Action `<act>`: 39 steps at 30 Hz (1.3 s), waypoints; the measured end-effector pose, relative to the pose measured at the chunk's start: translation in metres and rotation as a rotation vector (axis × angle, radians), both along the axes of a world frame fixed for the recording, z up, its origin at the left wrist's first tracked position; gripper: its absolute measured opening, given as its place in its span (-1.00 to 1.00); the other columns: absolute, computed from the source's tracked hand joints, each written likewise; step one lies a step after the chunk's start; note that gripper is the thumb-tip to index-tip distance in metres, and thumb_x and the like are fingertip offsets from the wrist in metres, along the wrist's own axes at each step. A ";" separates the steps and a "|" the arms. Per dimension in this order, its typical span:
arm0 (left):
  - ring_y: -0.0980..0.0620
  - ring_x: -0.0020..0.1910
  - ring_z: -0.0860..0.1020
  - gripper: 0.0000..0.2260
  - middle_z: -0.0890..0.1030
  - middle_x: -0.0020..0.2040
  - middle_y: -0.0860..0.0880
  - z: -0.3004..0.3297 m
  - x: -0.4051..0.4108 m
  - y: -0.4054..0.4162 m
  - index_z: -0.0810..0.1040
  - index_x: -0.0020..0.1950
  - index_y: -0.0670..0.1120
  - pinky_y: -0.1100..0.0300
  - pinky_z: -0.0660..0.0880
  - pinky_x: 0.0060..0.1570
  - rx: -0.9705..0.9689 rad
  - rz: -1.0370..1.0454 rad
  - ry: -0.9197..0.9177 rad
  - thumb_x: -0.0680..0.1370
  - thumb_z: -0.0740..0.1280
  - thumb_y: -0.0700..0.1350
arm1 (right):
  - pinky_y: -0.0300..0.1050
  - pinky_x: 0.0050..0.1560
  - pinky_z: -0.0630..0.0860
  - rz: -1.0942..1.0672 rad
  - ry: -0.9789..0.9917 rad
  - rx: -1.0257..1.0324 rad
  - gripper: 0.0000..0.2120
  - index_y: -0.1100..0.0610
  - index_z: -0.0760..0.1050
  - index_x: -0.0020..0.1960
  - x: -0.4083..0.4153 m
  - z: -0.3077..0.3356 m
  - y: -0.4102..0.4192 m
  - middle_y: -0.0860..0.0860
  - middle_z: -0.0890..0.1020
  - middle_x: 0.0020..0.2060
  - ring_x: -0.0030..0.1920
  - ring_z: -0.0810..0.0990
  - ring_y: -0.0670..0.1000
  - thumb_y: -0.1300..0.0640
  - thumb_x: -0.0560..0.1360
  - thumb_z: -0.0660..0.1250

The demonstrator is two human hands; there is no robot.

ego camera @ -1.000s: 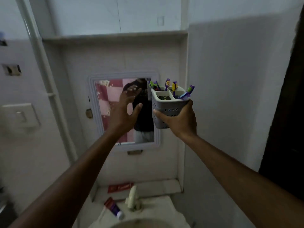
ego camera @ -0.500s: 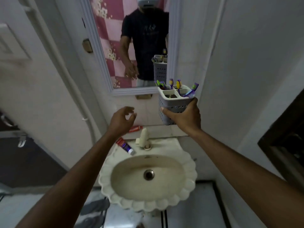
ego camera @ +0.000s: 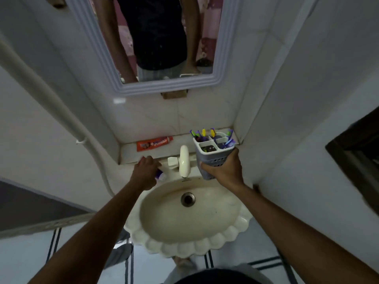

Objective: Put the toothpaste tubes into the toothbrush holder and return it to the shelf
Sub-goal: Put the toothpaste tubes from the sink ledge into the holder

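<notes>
Head view: the right hand wraps its grip around the grey toothbrush holder, upright above the sink rim. The left hand closes its grip on the purple toothpaste tube beside the tap. A red toothpaste tube lies on the ledge.

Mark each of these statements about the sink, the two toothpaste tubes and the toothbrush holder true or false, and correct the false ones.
1. The right hand holds the grey perforated plastic toothbrush holder. True.
2. The red toothpaste tube is already in the holder. False: it lies flat on the white tiled ledge behind the sink.
3. The left hand is on the purple-and-white toothpaste tube at the cream scalloped sink's rim. True.
4. The holder is empty. False: coloured toothbrushes stand in its compartments.
5. Water runs from the cream tap. False: no stream shows.
</notes>
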State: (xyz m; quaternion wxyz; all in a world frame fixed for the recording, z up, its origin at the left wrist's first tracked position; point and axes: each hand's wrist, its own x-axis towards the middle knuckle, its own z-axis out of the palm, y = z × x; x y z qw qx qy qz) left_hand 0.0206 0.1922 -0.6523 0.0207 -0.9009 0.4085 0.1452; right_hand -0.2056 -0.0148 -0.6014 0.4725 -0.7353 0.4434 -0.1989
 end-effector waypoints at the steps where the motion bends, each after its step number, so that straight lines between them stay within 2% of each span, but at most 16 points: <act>1: -0.13 0.39 0.39 -0.45 0.41 0.38 -0.10 -0.007 0.006 0.000 0.50 0.48 0.04 -0.05 0.41 0.40 0.038 -0.045 -0.030 0.49 0.51 -0.15 | -0.05 0.13 0.62 -0.006 0.010 0.013 -0.06 -0.05 0.33 0.31 0.002 -0.006 0.001 -0.18 0.59 0.14 0.16 0.66 -0.02 -0.15 0.13 0.80; 4: -0.15 0.43 0.35 -0.51 0.36 0.42 -0.10 -0.020 0.018 -0.002 0.55 0.41 0.08 -0.11 0.33 0.50 0.110 -0.156 -0.114 0.49 0.52 -0.11 | -0.06 0.15 0.65 -0.040 -0.016 0.045 0.01 -0.10 0.30 0.34 0.004 -0.019 0.004 -0.19 0.60 0.21 0.16 0.66 -0.11 -0.25 0.07 0.77; 6: -0.16 0.43 0.38 -0.53 0.39 0.42 -0.09 -0.026 0.024 -0.003 0.59 0.35 0.06 -0.14 0.31 0.51 0.074 -0.198 -0.150 0.46 0.56 -0.14 | -0.19 0.13 0.62 -0.054 -0.033 0.065 0.00 -0.09 0.30 0.36 0.004 -0.032 0.003 -0.19 0.59 0.23 0.12 0.61 -0.28 -0.17 0.12 0.82; 8: -0.15 0.38 0.44 -0.53 0.47 0.37 -0.07 -0.030 0.028 -0.003 0.61 0.31 0.06 -0.13 0.35 0.46 0.022 -0.204 -0.178 0.43 0.57 -0.17 | -0.38 0.07 0.57 -0.049 -0.045 0.063 -0.02 -0.08 0.31 0.39 0.004 -0.043 0.001 -0.19 0.59 0.24 0.13 0.58 -0.35 -0.07 0.18 0.85; 10: -0.13 0.33 0.52 -0.56 0.59 0.30 -0.04 -0.028 0.029 -0.003 0.59 0.31 0.05 -0.14 0.34 0.43 -0.047 -0.142 -0.163 0.46 0.54 -0.19 | -0.43 0.07 0.55 -0.044 -0.043 0.072 -0.01 -0.04 0.33 0.42 0.007 -0.053 -0.003 -0.15 0.60 0.29 0.18 0.63 -0.22 -0.05 0.19 0.85; 12: -0.12 0.25 0.59 -0.65 0.67 0.19 -0.02 -0.022 0.028 -0.003 0.56 0.30 0.06 -0.19 0.34 0.42 -0.140 0.005 -0.083 0.54 0.49 -0.13 | -0.27 0.16 0.64 -0.010 -0.062 0.068 0.04 0.01 0.34 0.47 0.013 -0.058 -0.006 -0.11 0.61 0.33 0.27 0.65 -0.11 -0.11 0.16 0.84; 14: -0.10 0.11 0.64 -0.73 0.68 0.11 -0.01 -0.011 0.024 -0.002 0.54 0.29 0.06 -0.17 0.45 0.31 -0.275 0.194 0.018 0.61 0.44 0.00 | -0.19 0.24 0.66 0.045 -0.076 0.068 0.08 0.02 0.33 0.51 0.017 -0.062 -0.011 -0.10 0.60 0.36 0.31 0.64 -0.10 -0.14 0.16 0.84; 18: -0.07 -0.10 0.71 -0.63 0.66 0.11 -0.01 0.039 -0.002 -0.009 0.48 0.36 0.06 -0.07 0.69 -0.04 -0.722 0.506 0.411 0.64 0.42 0.18 | -0.49 0.21 0.52 0.107 -0.104 0.056 0.08 0.18 0.31 0.54 0.017 -0.070 -0.014 -0.05 0.55 0.36 0.34 0.58 -0.11 -0.01 0.23 0.85; 20: -0.13 -0.23 0.73 -0.64 0.64 0.10 -0.09 0.071 -0.017 -0.021 0.48 0.33 0.03 -0.08 0.72 -0.21 -0.912 0.593 0.521 0.65 0.39 0.19 | -0.42 0.27 0.55 0.126 -0.115 0.072 0.12 0.20 0.29 0.56 0.017 -0.072 -0.014 -0.01 0.55 0.40 0.37 0.58 -0.11 -0.04 0.23 0.85; 22: -0.09 -0.30 0.71 -0.64 0.66 0.01 -0.14 0.099 -0.032 -0.040 0.49 0.33 -0.01 0.03 0.67 -0.37 -1.001 0.601 0.563 0.66 0.39 0.17 | -0.37 0.27 0.58 0.155 -0.104 0.078 0.16 0.16 0.26 0.58 0.016 -0.074 -0.016 -0.05 0.54 0.42 0.38 0.59 -0.09 -0.09 0.22 0.85; 24: 0.07 -0.31 0.68 -0.63 0.69 -0.02 -0.10 0.119 -0.044 -0.061 0.52 0.37 0.00 0.13 0.63 -0.41 -0.983 0.533 0.558 0.65 0.41 0.15 | -0.35 0.23 0.57 0.211 -0.074 0.079 0.19 0.13 0.21 0.60 0.015 -0.075 -0.017 -0.13 0.52 0.41 0.38 0.58 -0.09 -0.16 0.22 0.84; 27: 0.14 -0.22 0.69 -0.56 0.71 0.12 0.02 0.134 -0.049 -0.092 0.54 0.44 0.08 0.10 0.64 -0.31 -0.773 0.320 0.397 0.61 0.46 0.18 | -0.07 0.30 0.66 0.229 -0.042 0.083 0.29 0.06 0.15 0.62 0.014 -0.074 -0.014 -0.11 0.54 0.45 0.42 0.60 -0.03 -0.43 0.18 0.75; 30: -0.03 0.08 0.68 -0.56 0.72 0.21 0.04 0.140 -0.049 -0.122 0.54 0.47 0.17 0.06 0.58 -0.03 -0.431 0.072 0.064 0.61 0.42 0.20 | 0.07 0.33 0.68 0.223 -0.045 0.116 0.40 0.00 0.07 0.66 0.011 -0.069 -0.014 -0.06 0.52 0.50 0.44 0.59 0.00 -0.61 0.10 0.65; 33: -0.07 0.07 0.66 -0.62 0.73 0.15 0.00 0.144 -0.050 -0.148 0.57 0.41 0.14 0.08 0.54 -0.07 -0.227 -0.076 -0.138 0.60 0.42 0.16 | 0.09 0.32 0.69 0.236 -0.047 0.141 0.40 -0.13 0.04 0.64 0.006 -0.063 -0.018 -0.09 0.51 0.49 0.40 0.60 -0.01 -0.65 0.06 0.62; 36: -0.07 0.03 0.66 -0.68 0.72 0.10 -0.02 0.145 -0.049 -0.161 0.61 0.31 0.10 0.06 0.58 -0.06 -0.187 -0.130 -0.156 0.57 0.47 0.09 | 0.10 0.33 0.69 0.250 -0.050 0.154 0.37 -0.19 0.02 0.63 0.003 -0.062 -0.023 -0.08 0.50 0.50 0.40 0.61 0.00 -0.63 0.06 0.64; 39: -0.06 0.03 0.67 -0.76 0.72 0.09 -0.02 0.142 -0.047 -0.163 0.64 0.25 0.03 -0.03 0.65 0.00 -0.331 -0.123 -0.018 0.58 0.48 -0.04 | 0.08 0.32 0.70 0.246 -0.062 0.174 0.34 -0.16 0.05 0.62 0.003 -0.060 -0.023 -0.10 0.53 0.47 0.39 0.62 -0.01 -0.56 0.09 0.69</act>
